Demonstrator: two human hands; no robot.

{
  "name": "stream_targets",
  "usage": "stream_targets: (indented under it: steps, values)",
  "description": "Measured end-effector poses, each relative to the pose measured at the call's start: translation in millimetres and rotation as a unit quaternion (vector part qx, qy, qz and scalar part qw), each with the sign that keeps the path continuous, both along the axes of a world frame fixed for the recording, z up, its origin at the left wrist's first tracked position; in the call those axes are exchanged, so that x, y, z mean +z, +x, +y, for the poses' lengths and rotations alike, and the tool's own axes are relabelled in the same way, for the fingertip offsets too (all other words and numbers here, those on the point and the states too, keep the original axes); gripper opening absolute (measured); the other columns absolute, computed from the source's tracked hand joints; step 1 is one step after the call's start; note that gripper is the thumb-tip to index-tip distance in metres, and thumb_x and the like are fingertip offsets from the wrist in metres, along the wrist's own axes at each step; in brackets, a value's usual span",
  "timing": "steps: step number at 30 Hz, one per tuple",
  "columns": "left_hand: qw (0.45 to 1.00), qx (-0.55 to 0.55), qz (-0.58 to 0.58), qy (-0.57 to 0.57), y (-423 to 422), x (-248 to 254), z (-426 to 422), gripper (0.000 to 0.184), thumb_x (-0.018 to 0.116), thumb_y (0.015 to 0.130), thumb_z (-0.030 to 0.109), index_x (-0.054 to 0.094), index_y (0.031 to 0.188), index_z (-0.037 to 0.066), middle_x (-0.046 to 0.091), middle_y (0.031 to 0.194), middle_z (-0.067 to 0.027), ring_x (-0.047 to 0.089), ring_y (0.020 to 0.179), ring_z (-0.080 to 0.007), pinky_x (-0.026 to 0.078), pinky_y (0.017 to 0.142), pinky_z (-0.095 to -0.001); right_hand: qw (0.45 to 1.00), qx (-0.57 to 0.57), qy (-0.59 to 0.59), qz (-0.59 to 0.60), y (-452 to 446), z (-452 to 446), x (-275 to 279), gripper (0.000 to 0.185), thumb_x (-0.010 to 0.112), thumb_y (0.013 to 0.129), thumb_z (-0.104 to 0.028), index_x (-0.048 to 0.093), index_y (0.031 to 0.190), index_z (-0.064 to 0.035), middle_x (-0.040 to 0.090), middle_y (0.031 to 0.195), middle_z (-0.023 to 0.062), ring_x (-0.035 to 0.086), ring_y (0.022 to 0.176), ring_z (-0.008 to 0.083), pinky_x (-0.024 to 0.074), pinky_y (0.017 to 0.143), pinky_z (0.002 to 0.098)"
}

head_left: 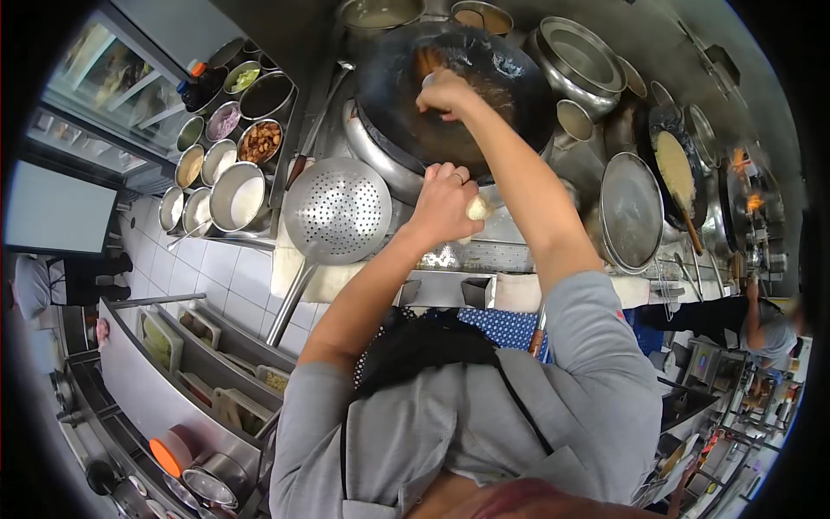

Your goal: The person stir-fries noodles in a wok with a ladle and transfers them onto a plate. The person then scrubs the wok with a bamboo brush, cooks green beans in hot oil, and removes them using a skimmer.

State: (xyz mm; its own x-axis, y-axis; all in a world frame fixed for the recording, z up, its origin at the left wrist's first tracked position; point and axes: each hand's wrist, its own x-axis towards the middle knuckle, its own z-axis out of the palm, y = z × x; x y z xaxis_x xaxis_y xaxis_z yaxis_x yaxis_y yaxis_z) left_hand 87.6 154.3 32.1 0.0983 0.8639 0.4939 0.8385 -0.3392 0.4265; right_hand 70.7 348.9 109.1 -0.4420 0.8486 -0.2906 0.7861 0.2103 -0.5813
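Note:
My left hand (443,204) is closed on a pale, crumpled cloth (476,208) at the near rim of the large dark wok (393,95). Over the middle of the wok reaches my right hand (445,93), its fingers curled round the handle of a brown brush-like tool (428,60). The tool's bristles touch the wok's inner far side. Some wet, shiny patches show on the wok's surface. Left of my left hand lies a round perforated metal strainer (338,210), its long handle pointing toward me.
Metal bowls of ingredients (260,141) stand at the left. A ladle (320,121) lies beside them. To the right are a lidded pot (581,60), a round mesh strainer (631,212) and another wok with a pale item. Two other people stand at the far left and far right.

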Motion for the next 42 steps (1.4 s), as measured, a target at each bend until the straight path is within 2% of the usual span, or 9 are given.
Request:
stream_targets:
  steps: [4,6,12,14,22,30,34,37,42]
  values:
    - [1.000,0.014,0.021,0.019,1,3,-4,0.043,0.077,0.055,0.030,0.073,0.090,0.006,0.061,0.102,-0.0114,0.051,0.103,-0.0290,0.036,0.097,-0.0422,0.991,0.103,0.072,0.037,3,-65,-9,0.059,0.073,0.064,-0.020,0.059,0.118,-0.0013,0.070,0.080,0.0176,0.067,0.056,0.0259,0.0565,0.057,0.0356]
    - [1.000,0.009,0.015,-0.017,0,4,-2,0.045,0.077,0.054,0.029,0.073,0.093,0.006,0.061,0.104,-0.0118,0.051,0.104,-0.0296,0.035,0.097,-0.0431,0.989,0.063,0.131,-0.003,-11,-32,-22,0.051,0.067,0.067,-0.020,0.061,0.112,0.0050,0.070,0.099,0.0252,0.070,0.092,0.0385,0.0531,0.090,0.0422]
    - [1.000,-0.007,0.006,0.010,-2,4,-2,0.045,0.077,0.056,0.031,0.073,0.092,0.004,0.061,0.102,-0.0126,0.050,0.103,-0.0288,0.035,0.096,-0.0432,0.996,-0.038,0.019,0.073,-30,-35,7,0.048,0.073,0.067,-0.026,0.066,0.103,0.0042,0.072,0.087,0.0188,0.070,0.059,0.0251,0.0585,0.066,0.0336]
    - [1.000,-0.005,0.007,0.030,-1,2,-1,0.046,0.078,0.056,0.031,0.073,0.095,0.007,0.061,0.102,-0.0108,0.051,0.099,-0.0280,0.036,0.092,-0.0424,0.994,0.070,0.018,0.079,-22,-69,13,0.054,0.074,0.066,-0.027,0.064,0.110,0.0039,0.072,0.088,0.0187,0.072,0.062,0.0241,0.0590,0.063,0.0335]
    - [1.000,-0.007,0.021,-0.015,-1,11,1,0.050,0.078,0.056,0.032,0.072,0.098,0.007,0.062,0.100,-0.0104,0.051,0.096,-0.0281,0.037,0.087,-0.0419,0.996,-0.049,0.016,0.076,-21,-25,-2,0.059,0.072,0.069,-0.029,0.060,0.120,-0.0004,0.072,0.092,0.0161,0.068,0.056,0.0254,0.0554,0.053,0.0338]
    - [0.997,-0.014,0.035,-0.061,2,11,-6,0.051,0.078,0.055,0.032,0.072,0.099,0.008,0.062,0.099,-0.0103,0.052,0.097,-0.0286,0.038,0.086,-0.0415,0.987,-0.100,0.082,0.097,-23,-9,-9,0.047,0.068,0.070,-0.024,0.066,0.107,0.0062,0.072,0.096,0.0228,0.073,0.070,0.0287,0.0594,0.066,0.0352]
    - [0.999,-0.016,0.022,-0.022,-3,6,3,0.049,0.078,0.055,0.032,0.072,0.099,0.010,0.062,0.103,-0.0112,0.052,0.099,-0.0292,0.036,0.089,-0.0422,0.994,0.058,0.030,0.093,-19,-70,10,0.052,0.067,0.069,-0.020,0.063,0.112,0.0066,0.070,0.087,0.0262,0.072,0.065,0.0292,0.0594,0.067,0.0357]
    - [0.998,-0.014,0.027,-0.050,0,9,-6,0.049,0.077,0.056,0.032,0.073,0.099,0.010,0.061,0.106,-0.0116,0.052,0.100,-0.0293,0.036,0.091,-0.0428,0.988,-0.045,0.137,0.060,-17,9,-31,0.045,0.066,0.071,-0.022,0.065,0.107,0.0052,0.071,0.093,0.0232,0.073,0.071,0.0295,0.0594,0.067,0.0367]
    - [0.999,-0.015,0.017,-0.027,-4,9,-2,0.048,0.077,0.056,0.032,0.073,0.097,0.007,0.061,0.104,-0.0125,0.052,0.100,-0.0292,0.036,0.091,-0.0426,0.997,0.021,-0.005,0.074,-21,-43,10,0.051,0.070,0.070,-0.026,0.064,0.111,0.0032,0.072,0.092,0.0203,0.071,0.063,0.0276,0.0583,0.064,0.0351]
